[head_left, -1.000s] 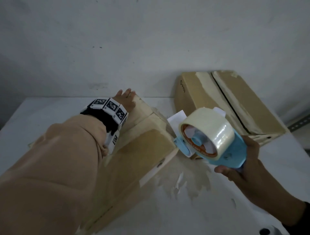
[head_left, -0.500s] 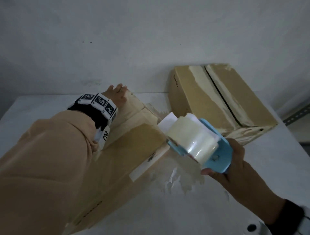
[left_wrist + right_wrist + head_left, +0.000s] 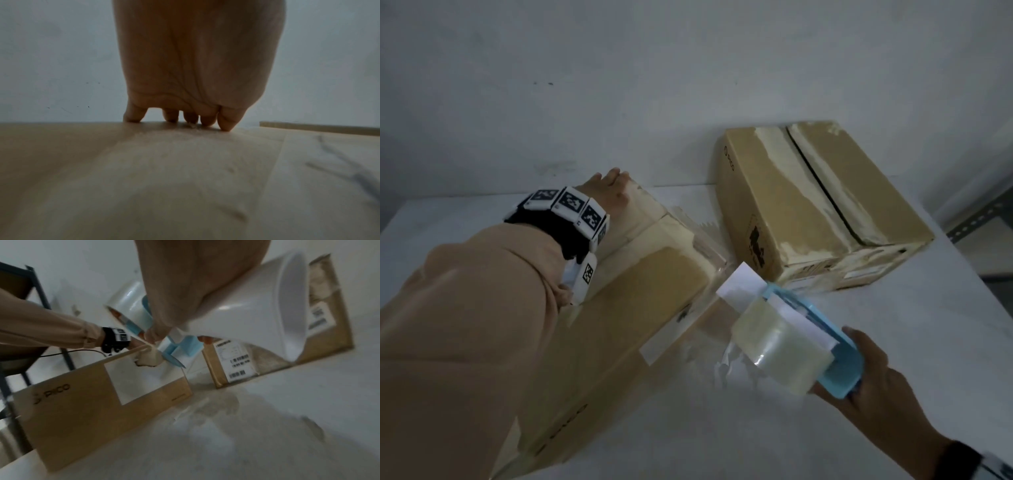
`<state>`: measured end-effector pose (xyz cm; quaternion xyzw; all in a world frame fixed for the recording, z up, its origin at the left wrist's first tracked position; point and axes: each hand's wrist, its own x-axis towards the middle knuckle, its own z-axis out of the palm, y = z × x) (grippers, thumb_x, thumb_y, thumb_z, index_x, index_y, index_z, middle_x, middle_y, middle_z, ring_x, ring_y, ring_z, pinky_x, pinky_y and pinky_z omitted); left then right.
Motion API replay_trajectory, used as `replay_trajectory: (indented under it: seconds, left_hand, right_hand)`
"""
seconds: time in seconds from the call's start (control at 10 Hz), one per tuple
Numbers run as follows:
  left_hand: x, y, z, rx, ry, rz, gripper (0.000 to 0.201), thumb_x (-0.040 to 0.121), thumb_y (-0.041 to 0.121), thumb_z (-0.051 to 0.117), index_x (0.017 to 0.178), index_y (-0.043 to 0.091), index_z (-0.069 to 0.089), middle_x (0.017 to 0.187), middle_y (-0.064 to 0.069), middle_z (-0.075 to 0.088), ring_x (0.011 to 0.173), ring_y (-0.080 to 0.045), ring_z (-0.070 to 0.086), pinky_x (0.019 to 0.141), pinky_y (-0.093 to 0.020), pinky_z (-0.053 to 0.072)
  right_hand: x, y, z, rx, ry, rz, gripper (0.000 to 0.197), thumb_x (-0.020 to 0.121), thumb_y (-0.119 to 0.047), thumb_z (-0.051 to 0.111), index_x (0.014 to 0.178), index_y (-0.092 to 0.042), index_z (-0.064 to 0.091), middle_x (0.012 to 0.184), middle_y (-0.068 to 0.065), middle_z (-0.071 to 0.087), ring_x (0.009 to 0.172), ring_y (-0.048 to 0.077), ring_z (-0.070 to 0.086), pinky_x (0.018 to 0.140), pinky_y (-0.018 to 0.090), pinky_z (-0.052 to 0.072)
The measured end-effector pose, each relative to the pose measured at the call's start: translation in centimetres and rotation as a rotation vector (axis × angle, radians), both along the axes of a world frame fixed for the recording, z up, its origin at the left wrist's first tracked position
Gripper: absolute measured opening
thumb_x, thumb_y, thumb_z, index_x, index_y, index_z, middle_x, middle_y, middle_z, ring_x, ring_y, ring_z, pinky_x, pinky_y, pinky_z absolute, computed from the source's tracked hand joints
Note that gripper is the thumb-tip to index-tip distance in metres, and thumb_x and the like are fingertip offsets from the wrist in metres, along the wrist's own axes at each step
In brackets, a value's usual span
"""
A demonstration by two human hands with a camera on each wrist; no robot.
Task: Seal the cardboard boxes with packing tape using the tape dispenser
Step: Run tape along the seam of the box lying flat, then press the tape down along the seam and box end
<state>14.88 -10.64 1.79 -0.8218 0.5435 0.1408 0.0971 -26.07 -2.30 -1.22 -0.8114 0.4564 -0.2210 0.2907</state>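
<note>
A long cardboard box (image 3: 626, 308) lies on the table in front of me, with old tape along its top seam. My left hand (image 3: 609, 192) rests on the box's far end, and in the left wrist view its fingertips (image 3: 226, 125) press down on the box top (image 3: 144, 178). My right hand (image 3: 873, 377) grips a blue tape dispenser (image 3: 835, 346) holding a clear tape roll (image 3: 780, 346). It hovers just right of the box's right end, with a white tab (image 3: 739, 284) leading. A second cardboard box (image 3: 825, 198) stands behind, its top seam showing a dark gap.
The white table (image 3: 893, 325) carries torn tape scraps and residue (image 3: 726, 359) under the dispenser. A plain wall stands close behind the boxes. A metal shelf rail (image 3: 976, 222) shows at the right edge, and a dark shelf frame (image 3: 41, 288) stands left of the table.
My right hand has turned the dispenser, so the roll's rim faces me instead of its core, and lowered it beside the near box. The left hand has stayed on the box.
</note>
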Motion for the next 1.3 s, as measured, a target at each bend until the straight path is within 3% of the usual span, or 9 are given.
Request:
replay_trajectory:
  seconds: [0.1, 0.3, 0.5, 0.6, 0.8, 0.9, 1.1, 1.2, 1.3]
  left_hand:
    - [-0.2, 0.0, 0.6, 0.007, 0.045, 0.017, 0.053, 0.101, 0.019, 0.022, 0.149, 0.012, 0.001, 0.158, -0.004, -0.006, 0.144, -0.030, 0.008, 0.116, -0.040, 0.014]
    - [-0.2, 0.6, 0.9, 0.024, 0.013, 0.035, 0.052, 0.101, 0.025, 0.021, 0.149, 0.013, 0.005, 0.158, -0.003, -0.007, 0.139, -0.034, 0.025, 0.111, -0.041, 0.028]
    - [-0.2, 2.0, 1.5, 0.032, 0.000, 0.046, 0.052, 0.101, 0.026, 0.024, 0.149, 0.012, 0.008, 0.158, -0.007, -0.001, 0.141, -0.033, 0.020, 0.114, -0.044, 0.022]
    - [0.1, 2.8, 1.5, 0.010, 0.040, 0.075, 0.053, 0.100, 0.026, 0.029, 0.148, 0.010, 0.014, 0.157, -0.010, 0.007, 0.143, -0.030, 0.017, 0.115, -0.045, 0.018]
    - [-0.2, 3.9, 2.1, 0.004, 0.089, 0.137, 0.054, 0.100, 0.025, 0.033, 0.147, 0.004, 0.014, 0.156, -0.014, 0.010, 0.142, -0.030, 0.019, 0.115, -0.039, 0.019]
    - [-0.5, 4.4, 2.2, -0.007, 0.101, 0.155, 0.055, 0.099, 0.024, 0.034, 0.146, 0.003, 0.014, 0.156, -0.016, 0.010, 0.142, -0.030, 0.020, 0.114, -0.037, 0.019]
    - [-0.2, 5.9, 2.1, 0.018, 0.118, 0.148, 0.062, 0.097, 0.034, 0.034, 0.147, 0.004, 0.012, 0.155, -0.016, 0.010, 0.142, -0.031, 0.020, 0.114, -0.038, 0.021]
    - [-0.3, 6.9, 2.6, 0.059, 0.136, 0.166, 0.091, 0.068, 0.050, 0.022, 0.147, 0.008, 0.010, 0.156, -0.014, 0.009, 0.141, -0.030, 0.020, 0.114, -0.040, 0.021]
    - [-0.3, 7.7, 2.6, 0.087, 0.131, 0.182, 0.085, 0.078, 0.052, 0.022, 0.148, 0.007, 0.004, 0.156, -0.011, 0.004, 0.140, -0.028, 0.024, 0.113, -0.037, 0.025]
  right_hand:
    - [-1.4, -0.1, -2.2, -0.170, 0.034, 0.080, 0.080, 0.079, -0.069, 0.040, 0.120, 0.000, 0.032, 0.072, 0.017, 0.070, 0.080, 0.016, 0.058, 0.053, 0.006, 0.040]
    - [-3.1, -1.5, -7.7, -0.231, 0.432, 0.265, 0.121, 0.028, -0.019, 0.093, 0.132, -0.019, 0.032, 0.078, 0.006, 0.056, 0.068, 0.016, 0.034, 0.059, 0.031, 0.028]
    - [-1.2, -2.0, -8.6, -0.090, 0.510, 0.269, 0.109, 0.031, -0.030, 0.094, 0.123, -0.011, 0.040, 0.088, 0.008, 0.063, 0.078, 0.014, 0.047, 0.052, 0.025, 0.048]
    - [-1.8, -2.9, -7.1, -0.084, 0.556, 0.371, 0.103, 0.048, -0.042, 0.077, 0.135, -0.022, 0.025, 0.123, 0.013, 0.052, 0.108, 0.029, 0.052, 0.083, 0.043, 0.048]
    - [4.0, -3.1, -0.6, 0.011, 0.090, 0.253, 0.066, 0.080, -0.046, 0.039, 0.139, -0.016, 0.033, 0.142, 0.006, 0.038, 0.129, 0.016, 0.034, 0.102, 0.030, 0.029]
    - [10.0, -2.5, 0.7, 0.171, -0.188, 0.174, 0.072, 0.088, -0.055, 0.035, 0.145, -0.028, -0.002, 0.152, -0.012, 0.002, 0.140, 0.003, 0.002, 0.112, 0.027, 0.007]
    - [17.2, -1.7, -1.2, 0.283, -0.386, 0.021, 0.094, 0.081, -0.052, 0.042, 0.142, -0.017, -0.020, 0.146, -0.008, -0.028, 0.135, 0.002, -0.017, 0.102, 0.002, -0.008]
    - [17.3, -1.1, -1.4, 0.578, -0.528, -0.024, 0.098, 0.081, -0.053, 0.050, 0.143, -0.023, -0.019, 0.153, -0.007, 0.000, 0.138, 0.008, 0.012, 0.111, 0.020, 0.014]
    - [16.2, -1.2, -2.9, 0.687, -0.495, -0.047, 0.110, 0.068, -0.081, 0.042, 0.147, -0.022, -0.008, 0.150, 0.003, 0.028, 0.131, 0.019, 0.037, 0.111, 0.042, 0.030]
